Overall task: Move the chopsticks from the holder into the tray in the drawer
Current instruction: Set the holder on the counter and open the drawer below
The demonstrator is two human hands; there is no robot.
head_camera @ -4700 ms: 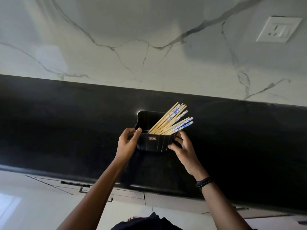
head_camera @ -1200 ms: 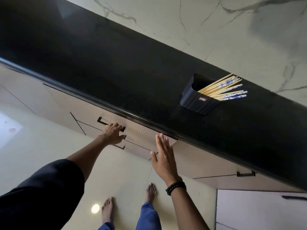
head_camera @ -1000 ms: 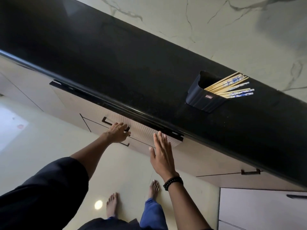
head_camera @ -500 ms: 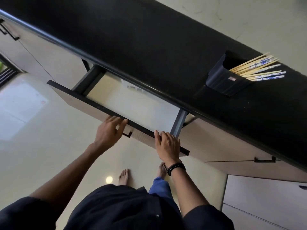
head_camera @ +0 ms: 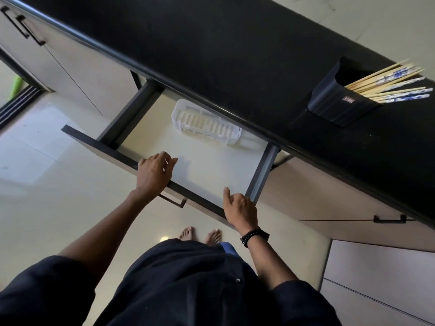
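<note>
Pulled the drawer (head_camera: 98, 144) much further out since half a second back, and bared a white tray (head_camera: 207, 123) that was hidden under the counter then. A second ago: barely cracked open, left hand on the handle, right palm flat near the front.

Nearest, gripping the drawer's front edge with both hands. Left hand (head_camera: 154, 175) curled over the edge above the handle (head_camera: 171, 201), fingers draped inside. Right hand (head_camera: 240, 209) hooked on the same edge by the right corner, one finger straight, the rest curled.

Beyond, at the back of the pale drawer floor and just under the lip of the counter (head_camera: 235, 55): the tray, with nothing visible in it.

Farthest, up to the right on the black counter: the dark holder (head_camera: 334, 102), with the chopsticks (head_camera: 388, 85) leaning out of it to the right, none moved yet.

By the look of it, near the end of the opening step, with no transfer begun. Next, probably: let go of the edge, reach up and right over the counter, gather chopsticks in a pinch or loose fist, then bring them down and lay them along the tray. May call for a little more pull first, or a low slanted approach under the lip.
</note>
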